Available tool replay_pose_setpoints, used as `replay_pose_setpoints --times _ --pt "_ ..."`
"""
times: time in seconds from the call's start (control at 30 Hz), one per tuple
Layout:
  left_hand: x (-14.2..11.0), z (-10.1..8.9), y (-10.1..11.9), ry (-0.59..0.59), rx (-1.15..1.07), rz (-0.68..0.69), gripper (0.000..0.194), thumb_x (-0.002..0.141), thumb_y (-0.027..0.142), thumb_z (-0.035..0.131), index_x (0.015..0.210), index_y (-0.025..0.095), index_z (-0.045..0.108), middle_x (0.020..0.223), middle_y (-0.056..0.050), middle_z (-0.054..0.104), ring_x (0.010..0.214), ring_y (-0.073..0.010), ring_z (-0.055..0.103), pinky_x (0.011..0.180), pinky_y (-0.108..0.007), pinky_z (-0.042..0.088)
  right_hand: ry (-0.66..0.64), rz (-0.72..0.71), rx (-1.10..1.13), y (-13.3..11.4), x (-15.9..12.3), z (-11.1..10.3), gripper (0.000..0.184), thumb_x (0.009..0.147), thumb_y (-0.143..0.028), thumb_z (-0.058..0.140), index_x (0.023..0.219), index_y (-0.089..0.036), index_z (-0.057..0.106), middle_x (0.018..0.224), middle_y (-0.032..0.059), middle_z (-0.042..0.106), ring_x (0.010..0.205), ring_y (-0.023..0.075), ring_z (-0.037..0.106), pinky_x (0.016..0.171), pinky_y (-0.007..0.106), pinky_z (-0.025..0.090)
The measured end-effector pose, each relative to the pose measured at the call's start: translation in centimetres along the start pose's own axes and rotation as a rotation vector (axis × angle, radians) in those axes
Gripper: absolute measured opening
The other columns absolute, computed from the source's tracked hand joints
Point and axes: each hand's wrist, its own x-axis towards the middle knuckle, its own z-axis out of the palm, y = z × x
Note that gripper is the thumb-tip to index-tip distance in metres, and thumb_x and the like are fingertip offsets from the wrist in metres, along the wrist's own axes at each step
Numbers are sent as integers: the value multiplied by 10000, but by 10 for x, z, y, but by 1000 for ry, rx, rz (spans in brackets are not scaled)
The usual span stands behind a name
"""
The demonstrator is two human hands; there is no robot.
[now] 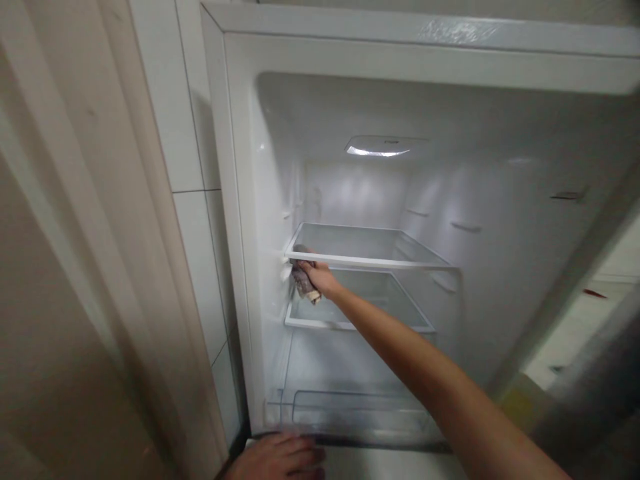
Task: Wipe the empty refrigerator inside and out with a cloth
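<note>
My right hand (324, 279) reaches into the fridge (273, 200) and is closed around a crumpled greyish-brown cloth (306, 283). The cloth lies against the left inner wall, between the upper glass shelf (357, 259) and the lower glass shelf (320, 325). Part of the bunched cloth shows through the upper shelf's glass. Down at the bottom edge, my left hand (283, 459) lies with its fingers stretched out, near the white ledge below the fridge opening. Its fingertips are somewhat blurred.
A clear drawer (360, 410) sits at the fridge's bottom. A lit lamp (379, 147) is in the ceiling, and shelf ridges (466, 227) line the side walls. A beige door frame (150, 233) and white tiles (197, 253) stand close on the left.
</note>
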Motion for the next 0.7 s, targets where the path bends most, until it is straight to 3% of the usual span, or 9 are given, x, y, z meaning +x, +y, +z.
replay_pose_setpoints --times 0.2,0.27,0.33,0.47,0.6,0.7 --pt "-2 -18 8 -81 -51 -32 742 1025 332 714 1696 294 399 1723 29 495 1508 -204 574 1256 -329 456 -77 -171 -28 -34 -74 -4 356 885 -298 769 1234 -231 775 1232 59 698 1200 243 629 1171 413 471" --pt "-2 -23 9 -85 -76 -47 783 1011 321 706 1715 304 362 1732 32 480 1512 -211 572 1257 -344 462 -81 -196 -67 -39 -85 -1 349 904 -290 756 1248 -232 769 1211 61 679 1190 239 623 1167 414 472" --pt "-2 -23 9 -77 -81 -52 802 1016 324 697 1729 316 331 1736 34 474 1521 -212 563 1264 -346 454 7 -125 -94 -38 -85 8 334 921 -292 737 1249 -231 762 1217 65 679 1204 238 622 1174 401 467" --pt "-1 -11 5 -39 -3 -7 713 1062 382 683 1706 301 388 1704 25 531 1497 -193 576 1248 -301 447 219 59 -116 -25 -56 28 307 993 -340 621 1241 -205 742 1242 97 711 1221 255 634 1163 396 478" --pt "0 8 -1 -2 122 45 531 1057 358 722 1567 308 584 1627 44 623 1365 -174 664 1166 -263 493 244 115 -133 -6 -6 37 251 1019 -329 532 1100 -234 750 1123 73 767 1132 249 689 1075 379 534" --pt "0 22 -6 48 86 -11 540 1041 401 738 1553 295 604 1472 37 747 1207 -154 741 1009 -224 562 252 105 -168 9 32 35 306 1010 -288 504 1232 -271 714 1268 69 743 1282 242 639 1171 415 483"
